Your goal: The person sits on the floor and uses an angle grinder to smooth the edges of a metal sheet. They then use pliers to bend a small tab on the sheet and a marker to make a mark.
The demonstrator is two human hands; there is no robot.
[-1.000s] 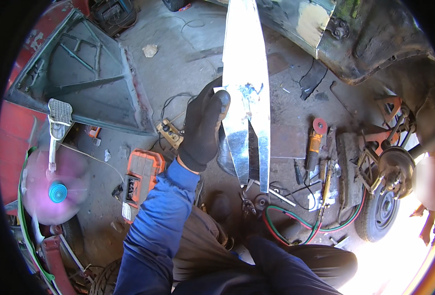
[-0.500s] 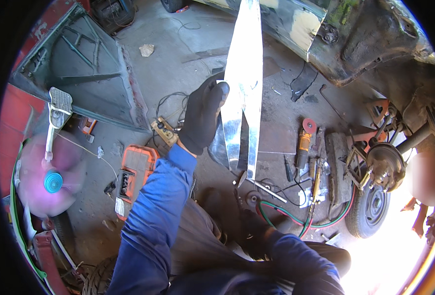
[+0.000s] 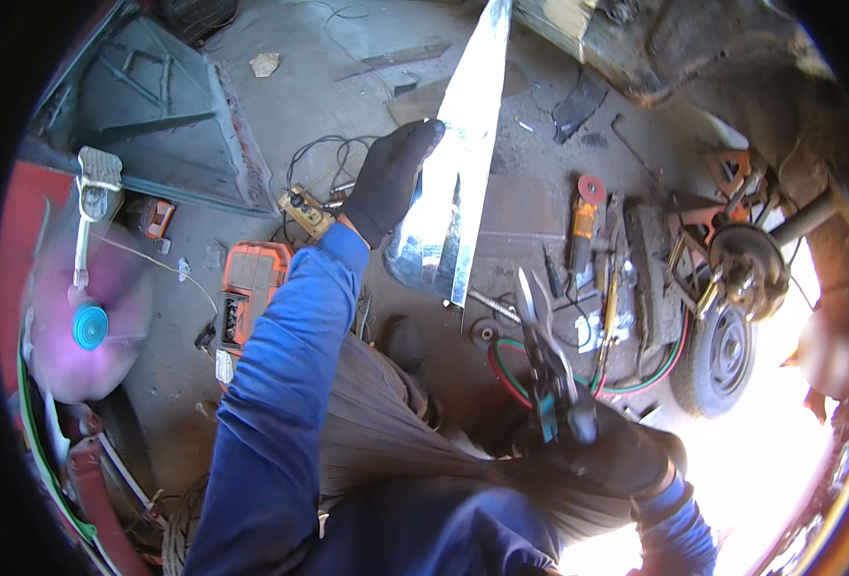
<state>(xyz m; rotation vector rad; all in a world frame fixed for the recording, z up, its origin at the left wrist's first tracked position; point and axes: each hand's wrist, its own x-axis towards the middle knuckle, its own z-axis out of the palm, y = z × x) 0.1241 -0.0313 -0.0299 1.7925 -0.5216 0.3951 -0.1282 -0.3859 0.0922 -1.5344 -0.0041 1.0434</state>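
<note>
My left hand (image 3: 391, 182), in a black glove, grips a long, shiny strip of sheet metal (image 3: 474, 125) by its left edge. Toward its near end the metal has a slit, and that end hangs above the floor. In my black-gloved right hand (image 3: 611, 446) is a pair of tin snips (image 3: 547, 355), held over my right thigh. Their blades stand apart and point up toward the near end of the metal, not touching it. The fingers around the handles are partly blurred.
An angle grinder (image 3: 583, 230), red and green hoses (image 3: 655, 384) and a wheel (image 3: 722, 360) lie to the right, near a brake hub (image 3: 746, 264). Left are an orange toolbox (image 3: 256, 278), a spinning fan (image 3: 88, 326) and a grey panel (image 3: 155, 125). A car body (image 3: 693, 48) is at far right.
My right hand has come up from low by my legs and now shows the tin snips. The sheet metal has tilted and its near end has shifted left and up, with the left hand still on it.
</note>
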